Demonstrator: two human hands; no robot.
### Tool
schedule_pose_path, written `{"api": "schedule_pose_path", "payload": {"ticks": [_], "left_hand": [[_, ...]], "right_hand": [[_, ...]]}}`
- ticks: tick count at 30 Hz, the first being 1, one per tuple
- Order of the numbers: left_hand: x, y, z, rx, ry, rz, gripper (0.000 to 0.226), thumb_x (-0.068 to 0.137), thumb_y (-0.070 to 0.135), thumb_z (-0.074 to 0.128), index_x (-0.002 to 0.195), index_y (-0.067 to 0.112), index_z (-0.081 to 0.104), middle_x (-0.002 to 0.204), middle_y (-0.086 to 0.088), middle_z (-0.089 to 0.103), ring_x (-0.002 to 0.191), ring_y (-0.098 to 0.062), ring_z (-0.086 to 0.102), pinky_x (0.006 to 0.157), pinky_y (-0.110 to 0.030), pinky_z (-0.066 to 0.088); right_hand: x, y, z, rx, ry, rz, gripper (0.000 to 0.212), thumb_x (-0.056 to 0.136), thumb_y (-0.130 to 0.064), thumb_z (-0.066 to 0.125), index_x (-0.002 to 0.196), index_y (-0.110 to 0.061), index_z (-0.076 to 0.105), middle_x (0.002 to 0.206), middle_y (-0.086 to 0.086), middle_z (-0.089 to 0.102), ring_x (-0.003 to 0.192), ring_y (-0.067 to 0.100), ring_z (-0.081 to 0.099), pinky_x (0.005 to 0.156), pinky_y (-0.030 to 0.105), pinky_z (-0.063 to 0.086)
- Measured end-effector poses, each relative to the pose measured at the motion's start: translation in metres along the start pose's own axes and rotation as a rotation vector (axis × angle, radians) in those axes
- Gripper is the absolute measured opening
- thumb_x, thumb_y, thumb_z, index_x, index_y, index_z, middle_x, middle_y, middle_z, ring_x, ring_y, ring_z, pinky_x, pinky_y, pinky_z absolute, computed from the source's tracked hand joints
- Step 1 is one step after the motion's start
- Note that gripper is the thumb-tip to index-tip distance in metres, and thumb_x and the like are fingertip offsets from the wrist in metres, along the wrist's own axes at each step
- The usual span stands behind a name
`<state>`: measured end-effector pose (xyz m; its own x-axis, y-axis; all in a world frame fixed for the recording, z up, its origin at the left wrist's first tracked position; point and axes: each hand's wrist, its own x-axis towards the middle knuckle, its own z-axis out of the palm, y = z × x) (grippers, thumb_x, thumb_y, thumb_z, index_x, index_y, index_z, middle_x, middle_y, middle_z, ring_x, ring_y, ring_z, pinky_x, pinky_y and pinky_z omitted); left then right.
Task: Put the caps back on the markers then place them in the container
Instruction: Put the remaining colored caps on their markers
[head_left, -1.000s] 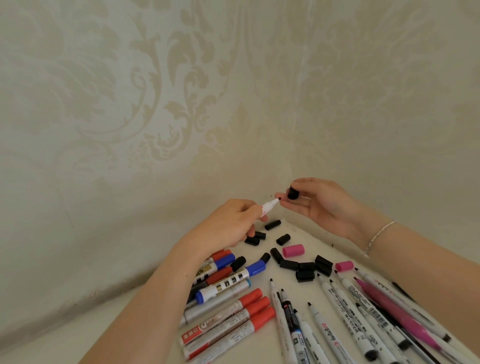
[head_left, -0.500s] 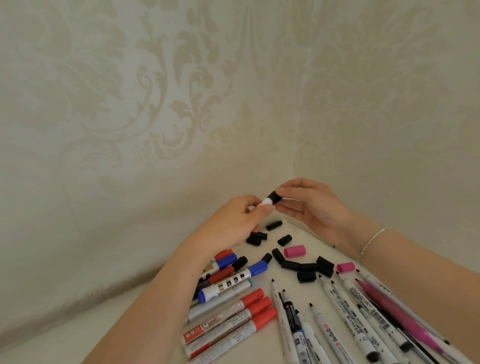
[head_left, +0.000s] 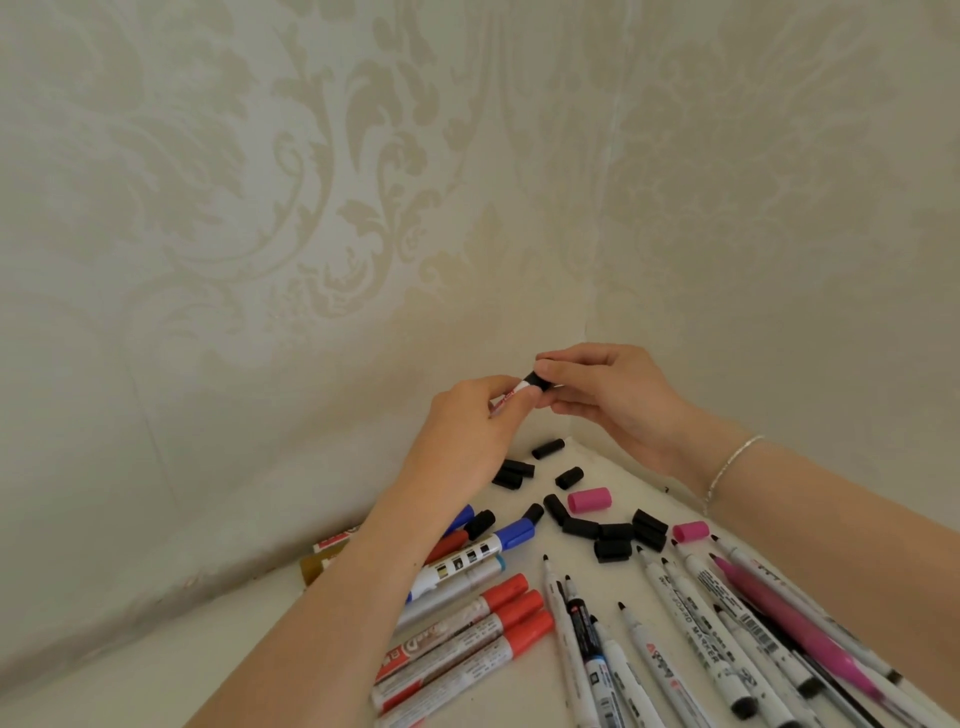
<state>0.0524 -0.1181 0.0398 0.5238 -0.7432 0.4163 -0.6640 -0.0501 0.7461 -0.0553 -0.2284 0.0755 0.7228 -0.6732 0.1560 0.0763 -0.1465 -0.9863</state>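
Damask wall (head_left: 260, 208), cap (head_left: 535, 382) in right-hand (head_left: 608, 400) grip

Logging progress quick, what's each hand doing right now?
Left hand: fingers grip the white marker.
Right hand: fingers pinch the black cap on its tip.

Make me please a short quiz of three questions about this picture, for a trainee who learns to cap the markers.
1. True or false: the left hand holds the white marker by its barrel.
2. What does the right hand pinch at the marker's tip? A) a pink cap B) the black cap C) nothing
3. Fill in: the three markers with orange-red caps lie side by side on the ___.

Key
1. True.
2. B. The two pink caps lie loose on the table, among loose black ones.
3. Table.
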Motion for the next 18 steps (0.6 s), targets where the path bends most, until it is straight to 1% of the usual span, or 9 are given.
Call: {"api": "schedule_pose_path", "payload": {"ticks": [4, 6, 8, 10, 11, 13, 16, 18], "left_hand": [[0.0, 0.0, 0.004, 0.072, -0.042, 0.063, 0.025, 0.099, 0.038, 0.044, 0.111, 0.034, 0.065, 0.061, 0.014, 0.053, 0.058, -0.003, 0.05, 0.058, -0.022, 0.037], [0.0, 0.001, 0.007, 0.086, -0.067, 0.064, 0.024, 0.1, 0.038, 0.042, 0.105, 0.031, 0.064, 0.064, 0.011, 0.055, 0.06, -0.005, 0.053, 0.06, -0.025, 0.04], [0.001, 0.003, 0.008, 0.073, -0.125, 0.032, 0.025, 0.1, 0.037, 0.04, 0.099, 0.026, 0.063, 0.066, 0.008, 0.057, 0.058, -0.006, 0.054, 0.057, -0.022, 0.041], [0.001, 0.005, 0.007, -0.09, -0.265, -0.057, 0.025, 0.102, 0.031, 0.039, 0.1, 0.02, 0.062, 0.068, 0.005, 0.061, 0.05, -0.003, 0.052, 0.05, -0.017, 0.04], [0.001, 0.006, 0.005, -0.197, -0.346, -0.114, 0.024, 0.102, 0.026, 0.04, 0.101, 0.017, 0.062, 0.069, 0.003, 0.063, 0.048, -0.003, 0.052, 0.049, -0.017, 0.041], [-0.001, 0.008, 0.002, -0.378, -0.473, -0.229, 0.021, 0.102, 0.02, 0.042, 0.102, 0.012, 0.061, 0.072, -0.002, 0.066, 0.051, -0.007, 0.053, 0.052, -0.021, 0.045], [-0.003, 0.009, -0.001, -0.575, -0.573, -0.369, 0.019, 0.1, 0.018, 0.045, 0.1, 0.006, 0.06, 0.072, -0.005, 0.067, 0.055, -0.01, 0.052, 0.054, -0.02, 0.045], [-0.003, 0.009, -0.003, -0.633, -0.62, -0.391, 0.02, 0.1, 0.017, 0.046, 0.097, 0.006, 0.062, 0.07, -0.004, 0.064, 0.056, -0.01, 0.051, 0.053, -0.02, 0.044]], "right_hand": [[-0.004, 0.003, 0.001, -0.065, -0.048, -0.001, 0.016, 0.085, -0.009, 0.068, 0.098, 0.0, 0.067, 0.083, 0.012, 0.073, 0.071, 0.018, 0.07, 0.071, 0.025, 0.057], [-0.005, 0.004, -0.001, -0.054, -0.046, 0.011, 0.016, 0.085, -0.009, 0.068, 0.099, -0.001, 0.065, 0.081, 0.012, 0.073, 0.07, 0.018, 0.07, 0.071, 0.026, 0.057], [-0.007, 0.005, -0.007, -0.012, -0.054, 0.047, 0.017, 0.085, -0.009, 0.068, 0.1, -0.001, 0.066, 0.083, 0.013, 0.073, 0.07, 0.018, 0.07, 0.071, 0.025, 0.057], [-0.01, 0.008, -0.014, 0.012, -0.07, 0.101, 0.018, 0.085, -0.01, 0.068, 0.1, -0.002, 0.068, 0.087, 0.016, 0.073, 0.071, 0.019, 0.07, 0.069, 0.025, 0.056], [-0.012, 0.011, -0.017, 0.022, -0.081, 0.126, 0.018, 0.084, -0.011, 0.068, 0.101, -0.002, 0.069, 0.09, 0.017, 0.072, 0.071, 0.019, 0.07, 0.068, 0.025, 0.055], [-0.014, 0.015, -0.024, 0.047, -0.105, 0.159, 0.019, 0.084, -0.011, 0.068, 0.101, -0.003, 0.07, 0.093, 0.017, 0.072, 0.072, 0.019, 0.069, 0.068, 0.025, 0.054], [-0.019, 0.016, -0.033, 0.072, -0.142, 0.176, 0.02, 0.085, -0.009, 0.065, 0.103, -0.004, 0.07, 0.093, 0.014, 0.073, 0.074, 0.017, 0.069, 0.071, 0.025, 0.054], [-0.022, 0.014, -0.038, 0.076, -0.181, 0.171, 0.02, 0.087, -0.007, 0.062, 0.105, -0.004, 0.07, 0.094, 0.013, 0.073, 0.076, 0.017, 0.069, 0.076, 0.025, 0.054]]}}
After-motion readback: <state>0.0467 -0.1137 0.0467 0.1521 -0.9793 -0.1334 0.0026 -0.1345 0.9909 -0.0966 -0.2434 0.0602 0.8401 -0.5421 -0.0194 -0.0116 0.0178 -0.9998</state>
